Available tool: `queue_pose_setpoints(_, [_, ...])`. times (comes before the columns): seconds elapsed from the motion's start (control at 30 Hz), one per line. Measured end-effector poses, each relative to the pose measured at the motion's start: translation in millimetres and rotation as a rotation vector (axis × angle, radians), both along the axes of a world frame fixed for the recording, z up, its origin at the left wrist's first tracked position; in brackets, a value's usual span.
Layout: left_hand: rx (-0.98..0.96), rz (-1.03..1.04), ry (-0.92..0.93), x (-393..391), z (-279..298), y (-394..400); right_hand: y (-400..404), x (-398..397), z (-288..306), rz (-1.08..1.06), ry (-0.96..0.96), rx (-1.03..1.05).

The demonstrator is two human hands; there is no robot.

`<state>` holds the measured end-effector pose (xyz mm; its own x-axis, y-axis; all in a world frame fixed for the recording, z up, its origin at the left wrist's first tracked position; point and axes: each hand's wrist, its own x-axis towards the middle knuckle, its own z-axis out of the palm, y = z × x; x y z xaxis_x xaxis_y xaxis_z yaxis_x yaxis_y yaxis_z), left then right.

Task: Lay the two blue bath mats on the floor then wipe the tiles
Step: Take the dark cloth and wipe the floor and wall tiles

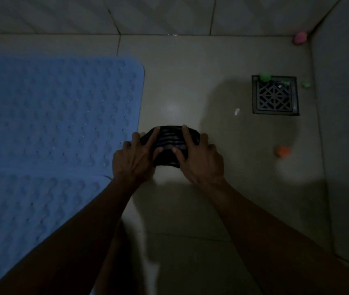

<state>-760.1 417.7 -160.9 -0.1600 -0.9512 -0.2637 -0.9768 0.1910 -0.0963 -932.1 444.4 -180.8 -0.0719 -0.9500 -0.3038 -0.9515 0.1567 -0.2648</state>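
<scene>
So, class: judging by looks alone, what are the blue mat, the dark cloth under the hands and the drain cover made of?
Blue mat: probably rubber or soft plastic; moulded rows of bumps, matte.
Dark cloth: woven fabric, it seems; pale stripes, folded and creased.
Drain cover: likely metal; rigid cut-out grid with a dull sheen, though the dim light leaves it open.

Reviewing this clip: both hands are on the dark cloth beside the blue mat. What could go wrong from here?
1. The cloth under the left hand and right hand lies close to the blue mat; a leftward stroke might catch and lift its edge.
2. Wiping right could push the orange piece or the green piece into the floor drain.
3. Dim light may hide missed patches.
</scene>
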Motion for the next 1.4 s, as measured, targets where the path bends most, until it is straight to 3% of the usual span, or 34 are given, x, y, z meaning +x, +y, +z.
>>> queue_pose_setpoints(0.37, [0.076, 0.052, -0.028, 17.0, 12.5, 75.7, 70.1, 8.5, 9.5, 0.057, -0.028, 0.072])
queue_pose_setpoints(0.6, [0.026, 0.028, 0.001, 35.6, 0.5, 116.2, 108.6, 22.1, 5.0, 0.034, -0.058, 0.081])
queue_pose_setpoints(1.2, [0.043, -0.027, 0.160, 108.2, -1.0, 248.7, 255.5, 83.7, 3.0, -0.036, 0.064, 0.023])
queue_pose_setpoints(1.4, [0.039, -0.072, 0.150, 117.5, -4.2, 284.9, 295.9, 90.0, 17.5, -0.074, 0.090, 0.157])
